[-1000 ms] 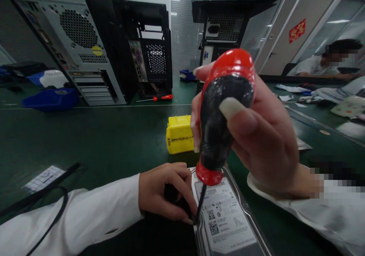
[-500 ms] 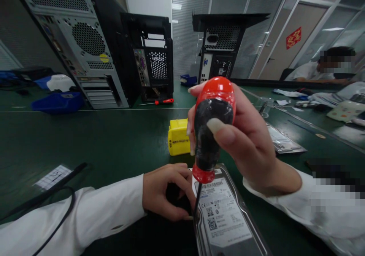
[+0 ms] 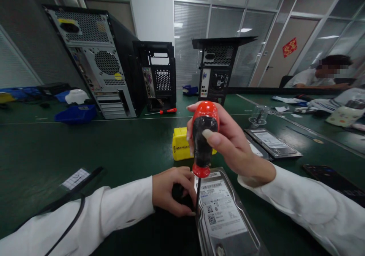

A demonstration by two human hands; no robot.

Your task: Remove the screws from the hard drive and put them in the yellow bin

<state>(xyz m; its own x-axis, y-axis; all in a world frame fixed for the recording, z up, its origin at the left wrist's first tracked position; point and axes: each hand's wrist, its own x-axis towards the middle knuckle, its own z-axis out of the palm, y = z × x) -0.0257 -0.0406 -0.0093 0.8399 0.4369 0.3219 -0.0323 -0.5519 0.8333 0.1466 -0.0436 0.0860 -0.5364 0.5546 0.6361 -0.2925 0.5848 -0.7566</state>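
Note:
My right hand (image 3: 228,142) is wrapped round the red and black handle of a screwdriver (image 3: 203,134). The screwdriver points down, and its tip is at the left edge of a silver hard drive (image 3: 225,210) with a white label. My left hand (image 3: 176,191) rests at the drive's left side, its fingers curled in, with thumb and fingertips beside the screwdriver shaft. What those fingers hold, if anything, is hidden. Behind the hands sits a yellow bin (image 3: 181,145), partly covered by my right hand.
Computer cases (image 3: 111,65) stand at the back, with a second screwdriver (image 3: 168,111) before them. A blue bin (image 3: 75,114) is at the left. More hard drives (image 3: 273,143), a phone (image 3: 333,178) and a clear cup (image 3: 259,115) lie right. Another person (image 3: 319,73) sits far right.
The view has tilted up and drawn back, showing more of the cases and the drives at the right. My hands and the screwdriver keep nearly the same place at the drive's left edge.

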